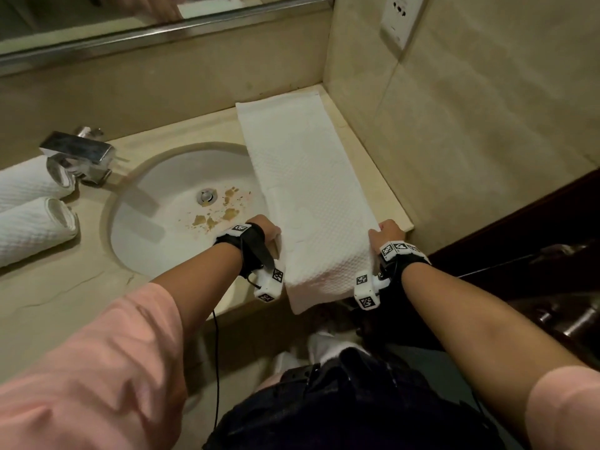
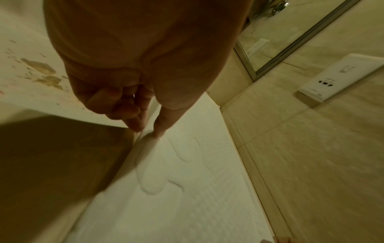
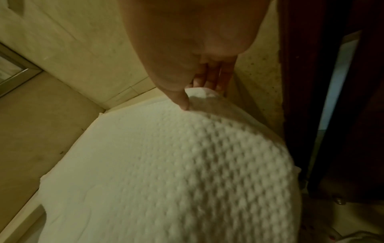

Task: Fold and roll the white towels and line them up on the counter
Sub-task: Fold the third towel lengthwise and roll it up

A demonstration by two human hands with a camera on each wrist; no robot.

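Towel (image 1: 305,190) lies lengthwise on counter (image 1: 383,190), right of sink (image 1: 168,222); near end overhangs. Two rolled towels (image 1: 32,228) left, beside faucet (image 1: 78,157).

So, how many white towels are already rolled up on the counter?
2. Both lie left of the sink: one rolled towel nearer the front edge, the other behind it by the faucet. The frame cuts them off, so more may be hidden further left.

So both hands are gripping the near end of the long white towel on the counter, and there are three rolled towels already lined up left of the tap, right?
Not quite: the head view shows two rolled white waffle-weave towels, not three, left of the chrome tap. The rest holds: the left hand and right hand both grip the near end of the long folded white towel on the beige stone counter.
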